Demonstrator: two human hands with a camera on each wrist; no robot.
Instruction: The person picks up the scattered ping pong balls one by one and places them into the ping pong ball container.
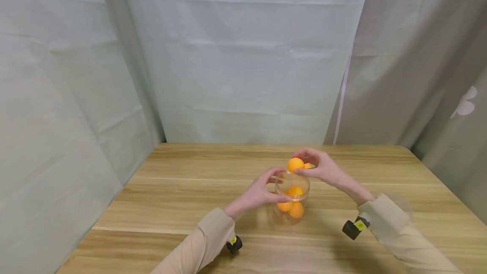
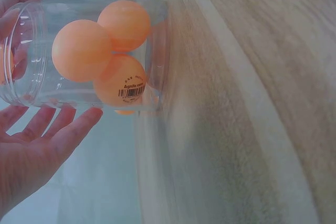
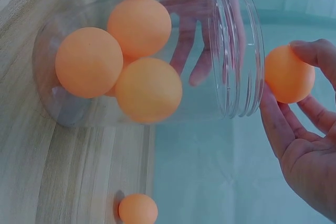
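Three orange balls (image 1: 292, 202) sit inside the clear plastic jar (image 1: 292, 198), which stands upright on the wooden table (image 1: 190, 189), a little right of the middle and toward the near side in the head view. My left hand (image 1: 262, 191) wraps the jar's left side, thumb and fingers curled round its wall. My right hand (image 1: 321, 166) pinches a fourth orange ball (image 1: 295, 164) just above the jar's far rim.

From my left wrist, the jar (image 2: 79, 51) shows its three balls (image 2: 107, 51) packed against the bottom, one carrying a printed barcode label. My left hand's fingers (image 2: 58, 129) lie along the jar's wall, touching it.

From my right wrist, the jar (image 3: 157, 56) again holds the three balls (image 3: 131, 56), and my left hand's fingers show through the far wall. My right hand (image 3: 302, 129) grips the fourth ball (image 3: 287, 74) between fingertips and thumb, just outside the threaded mouth. One more ball (image 3: 137, 209) lies loose on the table (image 3: 63, 171), near the jar's base.
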